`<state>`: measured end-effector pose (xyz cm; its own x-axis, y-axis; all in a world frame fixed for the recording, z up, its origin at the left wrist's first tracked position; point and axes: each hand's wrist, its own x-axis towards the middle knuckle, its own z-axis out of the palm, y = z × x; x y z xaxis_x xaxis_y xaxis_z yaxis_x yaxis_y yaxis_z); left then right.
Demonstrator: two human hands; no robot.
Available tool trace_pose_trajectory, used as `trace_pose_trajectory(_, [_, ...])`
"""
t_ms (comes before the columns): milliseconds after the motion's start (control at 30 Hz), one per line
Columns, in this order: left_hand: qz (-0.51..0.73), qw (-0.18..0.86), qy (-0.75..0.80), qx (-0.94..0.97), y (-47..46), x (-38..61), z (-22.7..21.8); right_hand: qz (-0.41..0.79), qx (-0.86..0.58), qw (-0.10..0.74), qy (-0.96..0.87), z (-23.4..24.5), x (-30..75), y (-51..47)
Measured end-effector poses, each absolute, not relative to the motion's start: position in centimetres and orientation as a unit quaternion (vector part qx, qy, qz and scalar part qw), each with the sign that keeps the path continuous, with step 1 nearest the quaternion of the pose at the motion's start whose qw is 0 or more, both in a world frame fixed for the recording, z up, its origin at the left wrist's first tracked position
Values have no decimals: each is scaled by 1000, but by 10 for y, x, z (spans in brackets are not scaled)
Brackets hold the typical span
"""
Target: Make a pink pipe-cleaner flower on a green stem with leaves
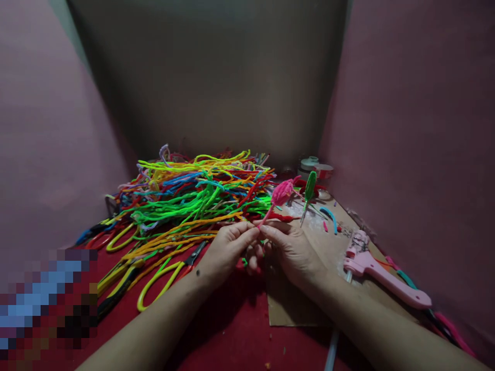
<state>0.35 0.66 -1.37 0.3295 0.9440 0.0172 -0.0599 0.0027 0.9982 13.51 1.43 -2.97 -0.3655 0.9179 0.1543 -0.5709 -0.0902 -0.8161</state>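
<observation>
A pink leaf-shaped piece of bent pipe cleaner (282, 192) points up and to the right, its thin twisted stem running down between my hands. My left hand (237, 245) pinches the stem's lower end between thumb and fingers. Right beside it, my right hand (284, 245) is closed on the same stem, thumb against fingers. The fingertips of both hands nearly touch, and the stem's very end is hidden by them. Just behind my right hand, a green pipe cleaner leaf (310, 186) stands on a thin stem.
Many coloured pipe cleaners (181, 201) are heaped at the back left. Yellow-handled scissors (162, 278) and pliers (119, 281) lie left of my hands. A pink glue gun (381, 273) rests on the cardboard (294, 309) at right. Behind stand small round containers (309, 164).
</observation>
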Motion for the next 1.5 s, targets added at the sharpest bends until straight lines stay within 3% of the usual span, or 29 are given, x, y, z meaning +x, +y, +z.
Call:
trace_pose_trajectory(100, [449, 503, 432, 598, 8, 4, -16, 689, -230, 568, -388, -28, 134, 15])
trace_pose_trajectory(233, [480, 314, 480, 664, 7, 5, -25, 665, -268, 596, -361, -27, 133, 14])
trace_pose_trajectory(467, [432, 5, 430, 793, 6, 0, -36, 662, -298, 572, -381, -34, 131, 14])
trace_pose_trajectory(567, [395, -57, 405, 823, 7, -2, -36, 635, -317, 570, -414, -36, 132, 14])
trace_pose_trajectory(667, [425, 18, 408, 808, 4, -1, -31, 604, -323, 571, -453, -35, 134, 14])
trace_pose_trajectory(900, [466, 502, 437, 584, -1, 4, -14, 687, -225, 547, -423, -34, 132, 14])
trace_pose_trajectory(1000, [443, 630, 377, 515, 0, 2, -14, 699, -209, 536, -424, -33, 133, 14])
trace_pose_trajectory(1100, [414, 634, 372, 537, 2, 1, -13, 691, -211, 533, -440, -31, 135, 14])
trace_pose_trajectory(1267, [495, 408, 458, 616, 5, -1, -2, 658, -272, 535, -454, -20, 143, 10])
trace_pose_trajectory(1400, [459, 479, 433, 610, 4, -8, 3, 693, -308, 394, -519, -16, 144, 2])
trace_pose_trajectory(1500, [415, 532, 424, 604, 3, -11, 3, 729, -288, 349, -514, -21, 142, -1])
